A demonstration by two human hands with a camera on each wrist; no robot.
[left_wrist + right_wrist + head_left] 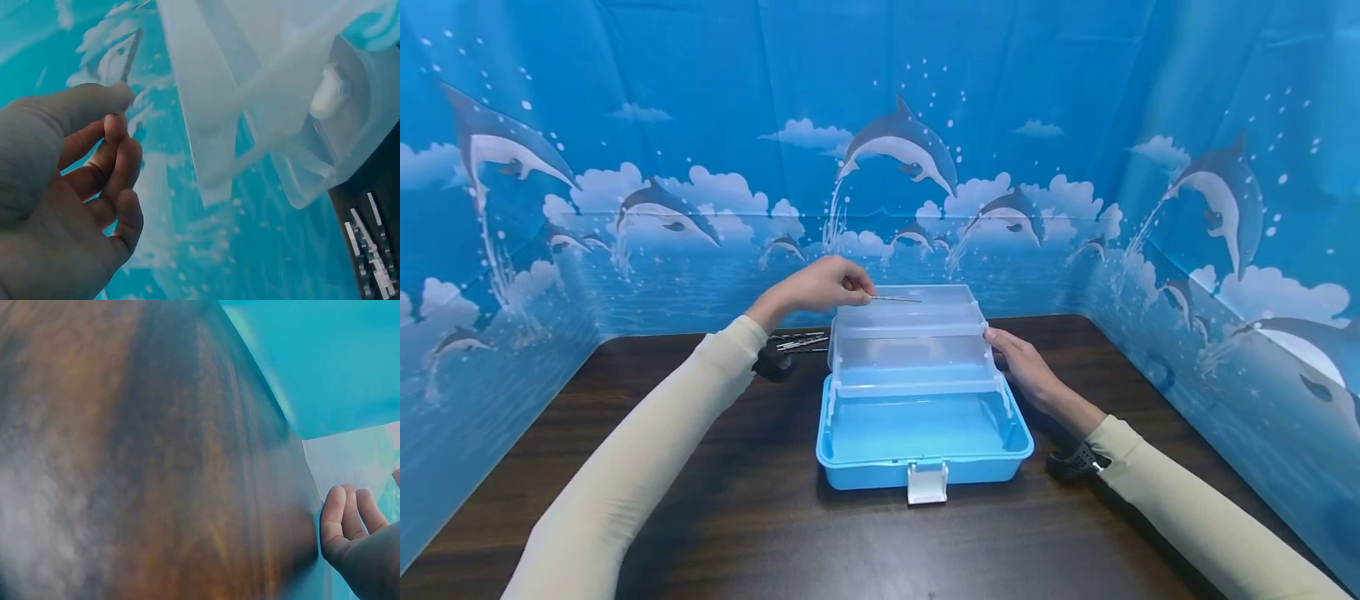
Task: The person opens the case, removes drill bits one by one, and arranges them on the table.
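A light blue toolbox (pixel 925 425) stands unfolded on the table, its clear stepped trays (pixel 917 350) raised towards the back. Above the upper tray, my left hand (pixel 827 287) pinches a thin metal drill bit (pixel 898 298) between thumb and forefinger. The left wrist view shows the drill bit (pixel 132 55) sticking out past the thumb, with the other fingers loosely curled. My right hand (pixel 1022 367) holds the right edge of the raised trays. In the right wrist view its fingers (pixel 352 515) bend beside the clear plastic, and the thumb is mostly out of frame.
Several drill bits (pixel 801 342) lie on the dark wooden table (pixel 722 483), left of the toolbox. A white latch (pixel 927 483) hangs at the box front. Blue dolphin-print sheeting (pixel 700 125) encloses the back and sides.
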